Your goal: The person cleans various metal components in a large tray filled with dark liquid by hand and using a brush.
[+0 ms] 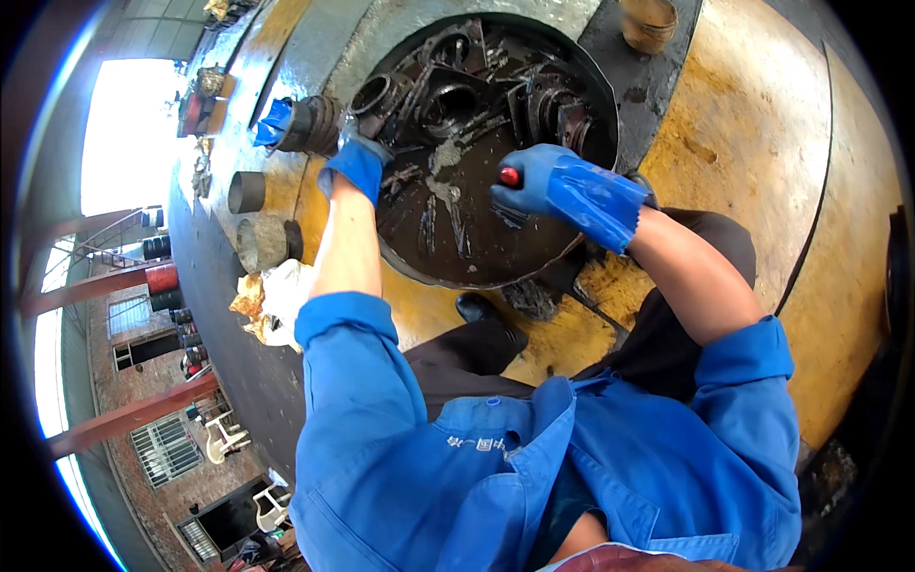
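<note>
Gloved right hand [562,191] clenched round red-tipped tool [510,176] over oily basin [596,105]; left hand [357,157] grips metal part [374,95] at rim. Many greasy parts [496,91] remain inside; work appears unfinished.

two metal cylinders [255,217] beside crumpled rags [272,300], a bucket [649,21] beyond.

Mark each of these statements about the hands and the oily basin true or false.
1. Both hands wear blue gloves. True: left hand, right hand.
2. The right hand holds a tool with a red end. True.
3. The round basin is full of clean water. False: it holds dark oily liquid and metal parts.
4. The left hand rests on the person's knee. False: it grips a metal part at the basin's rim.
</note>
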